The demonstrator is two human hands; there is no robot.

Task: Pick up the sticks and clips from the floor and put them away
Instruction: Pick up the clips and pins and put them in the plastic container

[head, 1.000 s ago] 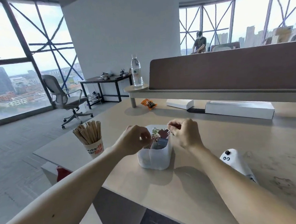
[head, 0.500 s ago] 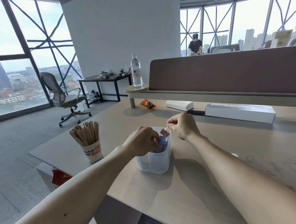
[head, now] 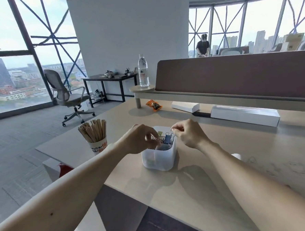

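A translucent plastic box (head: 158,159) stands on the desk (head: 197,187) and holds several binder clips. My left hand (head: 140,140) hovers over the box's left side, fingers curled around a few clips. My right hand (head: 187,133) is at the box's right rim, thumb and forefinger pinched on the wire handle of a blue binder clip (head: 168,139) that stands in the box. To the left, a paper cup (head: 98,148) holds a bunch of wooden sticks (head: 94,130), upright.
A water bottle (head: 143,71) stands on a small round shelf. An orange snack packet (head: 153,104) and two white boxes (head: 244,115) lie under the brown divider panel (head: 234,72). An office chair (head: 68,95) stands on the carpet at left, and a person (head: 202,46) stands far behind.
My right hand has come down from holding a reddish clip above the box to its right rim. My left hand has opened slightly over the box. The camera has shifted a little.
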